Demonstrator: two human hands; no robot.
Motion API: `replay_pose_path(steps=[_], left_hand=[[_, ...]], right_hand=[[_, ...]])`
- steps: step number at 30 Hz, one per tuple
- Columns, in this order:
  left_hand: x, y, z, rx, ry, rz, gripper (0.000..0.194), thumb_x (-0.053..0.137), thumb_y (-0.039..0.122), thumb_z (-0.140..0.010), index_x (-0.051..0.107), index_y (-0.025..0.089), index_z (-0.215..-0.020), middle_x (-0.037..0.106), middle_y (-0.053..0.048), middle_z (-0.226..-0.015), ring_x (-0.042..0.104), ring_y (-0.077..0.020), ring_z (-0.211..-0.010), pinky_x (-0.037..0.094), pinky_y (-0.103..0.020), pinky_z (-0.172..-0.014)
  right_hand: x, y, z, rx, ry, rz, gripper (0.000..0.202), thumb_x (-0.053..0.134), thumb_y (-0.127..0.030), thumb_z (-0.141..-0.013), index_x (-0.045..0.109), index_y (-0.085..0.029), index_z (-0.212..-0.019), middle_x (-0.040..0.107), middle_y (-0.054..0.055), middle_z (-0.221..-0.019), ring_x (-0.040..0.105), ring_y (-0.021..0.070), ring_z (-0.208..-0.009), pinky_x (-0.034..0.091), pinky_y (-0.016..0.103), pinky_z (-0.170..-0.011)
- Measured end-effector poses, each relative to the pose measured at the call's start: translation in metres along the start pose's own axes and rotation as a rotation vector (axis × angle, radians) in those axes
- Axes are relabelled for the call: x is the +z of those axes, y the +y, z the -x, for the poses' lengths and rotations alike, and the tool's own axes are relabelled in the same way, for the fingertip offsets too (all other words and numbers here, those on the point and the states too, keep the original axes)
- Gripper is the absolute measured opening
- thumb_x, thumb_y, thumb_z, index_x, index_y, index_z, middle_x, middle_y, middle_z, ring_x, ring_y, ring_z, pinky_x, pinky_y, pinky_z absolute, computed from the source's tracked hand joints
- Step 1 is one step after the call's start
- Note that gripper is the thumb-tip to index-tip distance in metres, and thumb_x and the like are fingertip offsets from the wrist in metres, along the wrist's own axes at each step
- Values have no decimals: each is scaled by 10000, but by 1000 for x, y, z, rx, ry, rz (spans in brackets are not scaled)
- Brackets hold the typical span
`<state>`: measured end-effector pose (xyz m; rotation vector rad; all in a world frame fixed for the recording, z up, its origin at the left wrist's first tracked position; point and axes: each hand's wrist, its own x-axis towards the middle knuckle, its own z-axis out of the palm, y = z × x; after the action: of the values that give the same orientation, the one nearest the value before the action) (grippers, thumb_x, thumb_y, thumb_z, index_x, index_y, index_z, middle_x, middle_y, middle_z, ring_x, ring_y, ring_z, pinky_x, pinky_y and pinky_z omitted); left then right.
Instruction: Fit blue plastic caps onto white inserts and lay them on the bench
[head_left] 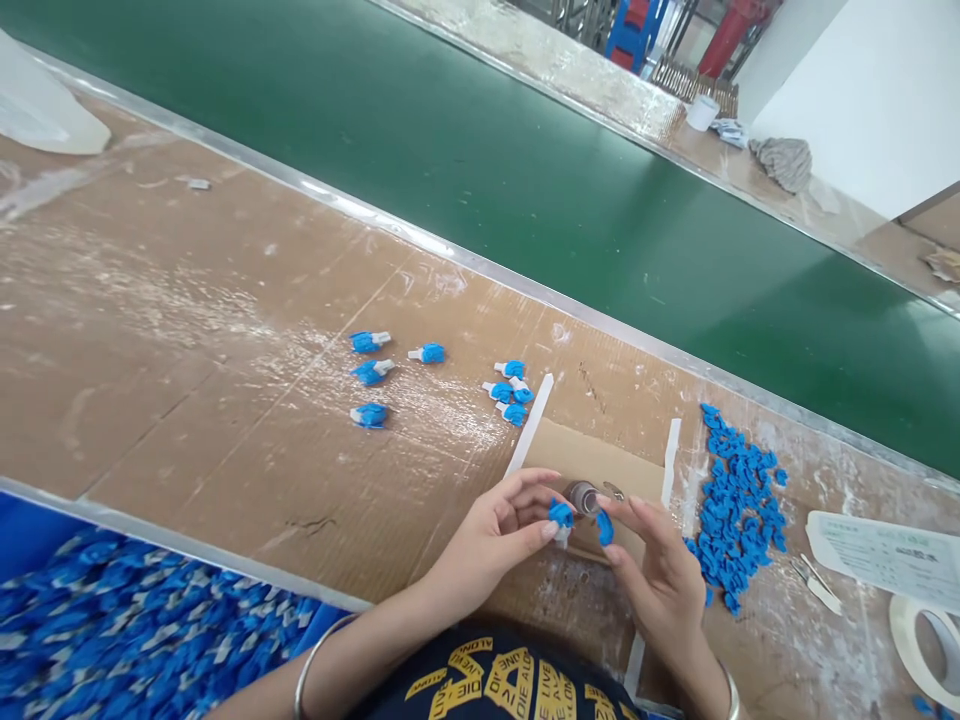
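Note:
My left hand (491,540) pinches a small blue plastic piece with a white stub (560,516) between thumb and fingertips. My right hand (660,575) holds another small blue piece (604,527) in its fingertips, close beside the first. Just behind both hands stands a small round brown-and-metal object (584,497) on a cardboard patch (600,460). A pile of loose blue pieces (739,500) lies right of my right hand. Several finished blue-and-white pieces (510,388) lie in small groups farther left, the leftmost group (370,371) among them.
A green conveyor belt (525,170) runs diagonally behind the taped cardboard worktop (187,330). A printed paper sheet (885,550), tweezers (814,582) and a tape roll (926,640) lie at the right. A bin of blue-and-white parts (135,620) sits bottom left.

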<state>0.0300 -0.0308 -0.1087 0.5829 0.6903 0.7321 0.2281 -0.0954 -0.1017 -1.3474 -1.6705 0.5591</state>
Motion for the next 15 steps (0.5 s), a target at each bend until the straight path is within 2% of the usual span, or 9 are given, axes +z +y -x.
replay_pose_path(steps=[3,7,12,15], left_hand=[[8,-1,4,-21,-70,109,486,856,299,-779,609,224,-1190,742,-40,-991,683,-164,-909,508,-278,-843],[16,-3,8,-37,-126,191,512,872,272,-770,597,239,-1201,739,-32,-978,689,-161,-904,503,-269,-830],[20,-5,9,-39,-119,202,477,880,287,-767,619,246,-1164,743,-20,-970,688,-141,-880,499,-242,-810],[21,-6,8,-43,-94,185,469,890,302,-752,630,236,-1136,746,-26,-957,686,-141,-863,504,-239,-801]], right_hand=[[16,-19,9,154,138,-240,391,564,-291,-1056,480,-308,-1438,722,72,-1140,701,241,-1047,631,375,-849],[34,-29,17,243,269,-336,373,574,-318,-1051,508,-300,-1418,727,99,-1118,721,260,-993,654,364,-779],[35,-26,17,206,293,-329,337,585,-317,-1045,553,-322,-1380,731,81,-1106,722,260,-990,658,386,-779],[30,-26,15,65,242,-171,291,593,-232,-1024,632,-319,-1298,721,69,-1131,703,267,-1024,646,429,-795]])
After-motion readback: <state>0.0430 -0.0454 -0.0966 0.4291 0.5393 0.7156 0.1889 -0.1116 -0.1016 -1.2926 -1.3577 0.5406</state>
